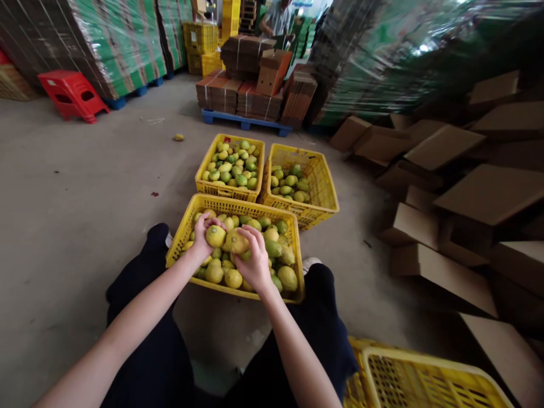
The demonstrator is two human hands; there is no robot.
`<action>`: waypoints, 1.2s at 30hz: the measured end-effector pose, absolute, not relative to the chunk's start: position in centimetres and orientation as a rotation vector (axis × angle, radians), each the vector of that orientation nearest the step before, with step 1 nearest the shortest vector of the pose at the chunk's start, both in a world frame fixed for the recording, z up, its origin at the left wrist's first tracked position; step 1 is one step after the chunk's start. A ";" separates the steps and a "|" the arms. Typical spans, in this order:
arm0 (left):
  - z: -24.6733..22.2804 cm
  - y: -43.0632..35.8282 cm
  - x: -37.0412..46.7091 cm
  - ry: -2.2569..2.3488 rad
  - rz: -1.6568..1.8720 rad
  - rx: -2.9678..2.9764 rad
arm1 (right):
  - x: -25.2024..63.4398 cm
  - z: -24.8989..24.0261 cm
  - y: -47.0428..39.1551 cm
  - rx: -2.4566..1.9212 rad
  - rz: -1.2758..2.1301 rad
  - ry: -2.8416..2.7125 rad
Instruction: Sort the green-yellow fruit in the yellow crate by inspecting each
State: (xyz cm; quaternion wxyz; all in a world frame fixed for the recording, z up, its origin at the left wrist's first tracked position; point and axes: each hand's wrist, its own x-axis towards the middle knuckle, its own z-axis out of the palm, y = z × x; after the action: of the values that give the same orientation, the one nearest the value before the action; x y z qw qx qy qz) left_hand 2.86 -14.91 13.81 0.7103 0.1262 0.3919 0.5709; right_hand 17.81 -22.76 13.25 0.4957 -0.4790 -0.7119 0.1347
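Observation:
Between my knees stands a yellow crate (183, 231) full of yellow and green lemon-like fruits. My left hand (203, 233) is closed round a yellow fruit (215, 236) above the crate's left half. Just right of it, my right hand (255, 258) grips a larger yellow fruit (237, 241) with the fingers over its right side. Both fruits are close together over the pile. Behind are two more yellow crates: the left one (228, 191) is filled with green and yellow fruits, while the right one (325, 187) holds mostly green fruits toward its left side.
Flattened and open cardboard boxes (497, 192) lie heaped at the right. A yellow crate (437, 368) sits at the lower right. A red stool (74, 96) stands far left, and a single fruit (179, 137) lies on the floor. Bundled cardboard on a blue pallet (246, 122) and a person (278, 20) are behind.

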 end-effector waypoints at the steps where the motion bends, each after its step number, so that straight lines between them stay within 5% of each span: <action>1: 13.8 -14.9 2.8 0.869 1.260 0.306 | 17.8 13.2 -22.8 -1.155 0.323 -1.736; 15: 13.7 -14.8 3.1 0.792 1.175 0.529 | 17.8 13.2 -22.4 -1.167 0.392 -1.661; 21: 13.7 -14.5 2.8 0.924 0.896 0.200 | 17.2 12.8 -22.2 -1.304 0.834 -1.264; 27: 15.2 -15.0 2.9 0.953 0.806 0.072 | 18.5 12.7 -20.2 -1.163 1.549 -0.254; 36: 15.6 -15.0 2.6 0.866 0.854 0.000 | 20.1 15.0 -20.2 -0.818 1.737 -0.130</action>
State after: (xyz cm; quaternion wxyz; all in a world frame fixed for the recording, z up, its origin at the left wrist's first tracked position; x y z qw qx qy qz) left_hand 2.63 -14.97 15.65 0.8208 0.0000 0.4068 0.4010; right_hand 20.09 -20.21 15.01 0.5719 -0.3486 -0.0552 0.7406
